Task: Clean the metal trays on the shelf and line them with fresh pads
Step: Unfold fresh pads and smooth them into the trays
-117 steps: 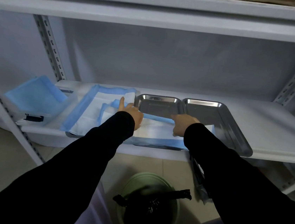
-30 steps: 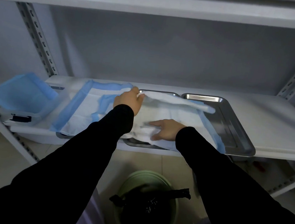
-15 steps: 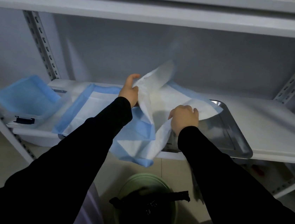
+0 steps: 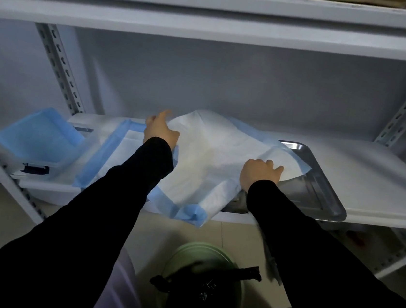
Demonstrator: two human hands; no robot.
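Observation:
A white pad with blue borders (image 4: 211,160) is spread loosely over the middle of the shelf, one corner hanging off the front edge. My left hand (image 4: 160,130) pinches its far left edge. My right hand (image 4: 260,173) grips its right side with curled fingers. The pad hides the middle metal tray. A bare metal tray (image 4: 319,192) lies to the right, partly under the pad's right corner. Another blue-bordered pad (image 4: 111,153) lies flat at the left.
A clear bin holding blue pads (image 4: 36,140) sits at the shelf's left end. The white shelf board (image 4: 376,178) extends right. Perforated uprights (image 4: 60,66) flank the bay. On the floor below stands a green waste bin with a black bag (image 4: 207,286).
The pad went from bunched on the middle tray, to lifted and unfolded in the air, to lowered and spread wider over the shelf. Both hands moved apart with it.

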